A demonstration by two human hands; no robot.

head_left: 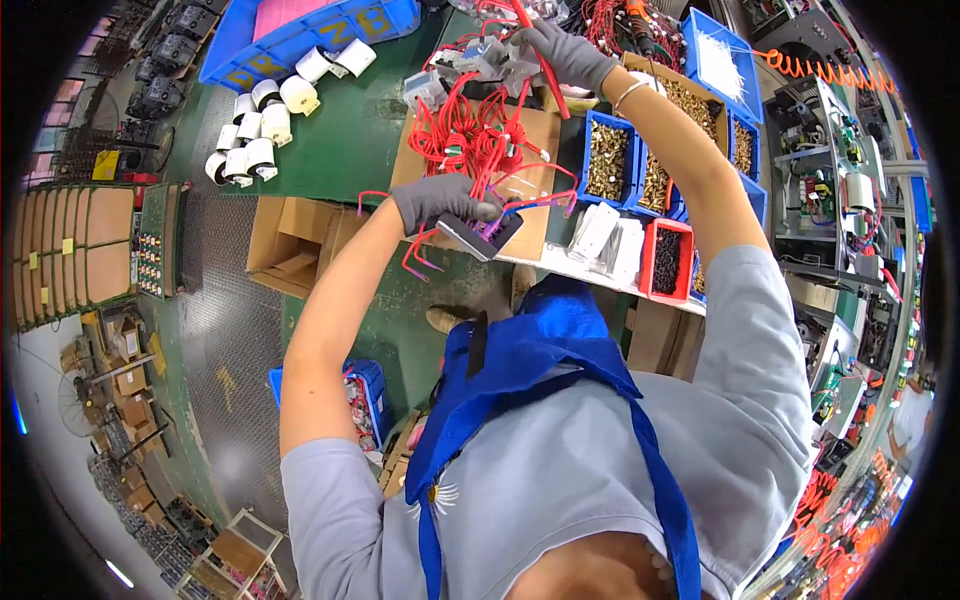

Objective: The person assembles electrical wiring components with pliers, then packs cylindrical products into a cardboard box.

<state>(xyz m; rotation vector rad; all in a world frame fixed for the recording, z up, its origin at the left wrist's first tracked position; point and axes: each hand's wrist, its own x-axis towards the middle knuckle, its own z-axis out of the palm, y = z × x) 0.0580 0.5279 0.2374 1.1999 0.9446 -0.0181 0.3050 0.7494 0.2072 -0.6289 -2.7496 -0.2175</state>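
Note:
My left hand (445, 200), in a grey glove, is closed around a black-and-grey block-like part (470, 238) at the front edge of the table. Red and purple wires stick out of this part on several sides. Farther off, my right hand (572, 55), also gloved, has its fingers closed on a long, slim red piece (550, 88); its exact kind cannot be made out. Between the hands, coiled red wires (455, 130) lie heaped on a cardboard sheet (535, 195). Behind them sit several translucent plastic housings (485, 60).
Blue bins of brass fittings (606, 160) and a red bin of black screws (668, 255) stand at right, beside white flat parts (610, 240). White cylinders (278, 122) are grouped on the green tabletop (345, 140) near a large blue crate (310, 40). An open cardboard box (290, 245) sits below.

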